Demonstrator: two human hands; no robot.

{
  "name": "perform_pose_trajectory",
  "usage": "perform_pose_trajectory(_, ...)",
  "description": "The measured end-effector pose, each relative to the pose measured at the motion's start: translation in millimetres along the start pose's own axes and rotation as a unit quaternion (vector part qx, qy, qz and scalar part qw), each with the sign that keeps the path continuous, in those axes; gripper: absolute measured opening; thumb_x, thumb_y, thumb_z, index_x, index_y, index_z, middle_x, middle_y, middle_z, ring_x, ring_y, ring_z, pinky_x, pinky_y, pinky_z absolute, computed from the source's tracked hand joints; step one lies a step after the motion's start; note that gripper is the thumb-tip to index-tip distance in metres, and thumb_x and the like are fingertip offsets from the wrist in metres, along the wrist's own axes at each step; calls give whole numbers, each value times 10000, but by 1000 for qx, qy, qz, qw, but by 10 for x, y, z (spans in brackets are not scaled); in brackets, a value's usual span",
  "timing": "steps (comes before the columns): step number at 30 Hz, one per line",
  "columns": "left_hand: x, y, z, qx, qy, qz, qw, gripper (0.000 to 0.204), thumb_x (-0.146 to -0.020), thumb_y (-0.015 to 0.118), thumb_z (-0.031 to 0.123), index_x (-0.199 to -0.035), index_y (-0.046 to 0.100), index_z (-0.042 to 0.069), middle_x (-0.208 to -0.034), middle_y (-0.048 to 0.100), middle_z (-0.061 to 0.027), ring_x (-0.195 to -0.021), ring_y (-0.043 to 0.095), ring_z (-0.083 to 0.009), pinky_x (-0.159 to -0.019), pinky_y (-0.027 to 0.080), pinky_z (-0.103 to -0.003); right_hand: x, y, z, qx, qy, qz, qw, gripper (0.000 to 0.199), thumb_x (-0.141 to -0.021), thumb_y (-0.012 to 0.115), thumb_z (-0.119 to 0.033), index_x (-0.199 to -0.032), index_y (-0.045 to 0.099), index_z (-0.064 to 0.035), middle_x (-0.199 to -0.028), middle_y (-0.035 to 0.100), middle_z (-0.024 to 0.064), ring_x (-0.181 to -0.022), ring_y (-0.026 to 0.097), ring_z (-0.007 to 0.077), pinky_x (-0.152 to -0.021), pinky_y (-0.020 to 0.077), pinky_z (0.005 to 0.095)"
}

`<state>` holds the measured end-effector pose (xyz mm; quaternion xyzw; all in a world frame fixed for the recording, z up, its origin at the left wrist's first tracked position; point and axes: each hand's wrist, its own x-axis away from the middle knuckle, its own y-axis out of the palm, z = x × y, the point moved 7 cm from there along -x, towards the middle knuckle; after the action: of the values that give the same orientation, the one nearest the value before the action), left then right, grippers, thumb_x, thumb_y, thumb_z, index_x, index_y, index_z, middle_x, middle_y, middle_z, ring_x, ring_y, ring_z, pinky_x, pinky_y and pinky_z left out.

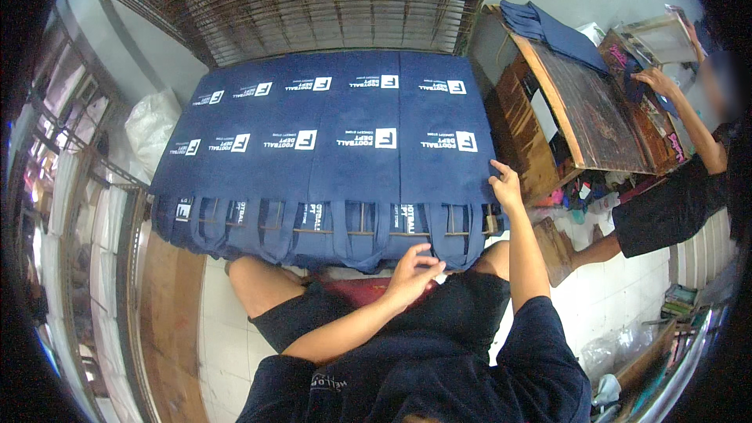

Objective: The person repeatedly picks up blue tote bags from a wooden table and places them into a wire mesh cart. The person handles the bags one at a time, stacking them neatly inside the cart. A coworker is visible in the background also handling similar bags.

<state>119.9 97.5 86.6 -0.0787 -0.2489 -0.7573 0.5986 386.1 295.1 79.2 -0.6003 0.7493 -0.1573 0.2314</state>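
Navy blue cloth bags (356, 121) with white printing lie flat, side by side, on a wire rack (360, 232) in front of me. Their handles (338, 227) hang in loops over the near edge. My right hand (506, 186) is at the right border of the bags, fingers partly bent and apart, with nothing visible between them. Lower and further left, my left hand (415, 272) hovers above my lap, close to the hanging handles. Its fingers are spread and slightly curled, and it appears to hold nothing.
Stacked wire racks (313, 0) rise tilted behind the bags. To the right, a co-worker's hand (658, 81) reaches over a wooden worktable (580, 102) with folded navy cloth (560, 35) on it. A white plastic sack (153, 129) stands on the left, beside shelving.
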Motion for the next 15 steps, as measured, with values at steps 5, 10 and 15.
perform_pose_trajectory(5, 225, -192, -165, -50, 8, -41, 998, 505, -843, 669, 208, -1266, 419, 91, -916, 579, -15, -772, 549, -89, -602, 440, -230, 57, -34, -194, 32, 16, 11, 999, 454, -694, 608, -39, -1148, 603, -34, -1095, 591, 133, -888, 585, 225, -813, 450, 313)
perform_pose_trajectory(10, 488, -557, -399, -44, -19, -47, 998, 383, -846, 668, 211, -1177, 512, 96, -852, 580, 1, -723, 533, -78, -600, 430, -218, 453, -485, -1033, 83, -119, 180, 973, 325, -742, 636, -65, -1065, 620, -35, -1027, 604, 124, -883, 584, 253, -811, 461, 337)
perform_pose_trajectory(15, 679, -1041, -839, -71, -70, 24, 995, 320, -852, 657, 234, -1120, 559, 89, -825, 584, 7, -700, 525, -74, -590, 422, -215, 831, -1324, -1539, 206, -210, 485, 824, 326, -748, 670, -111, -1065, 609, -70, -1095, 568, 109, -1067, 475, 301, -933, 353, 418)
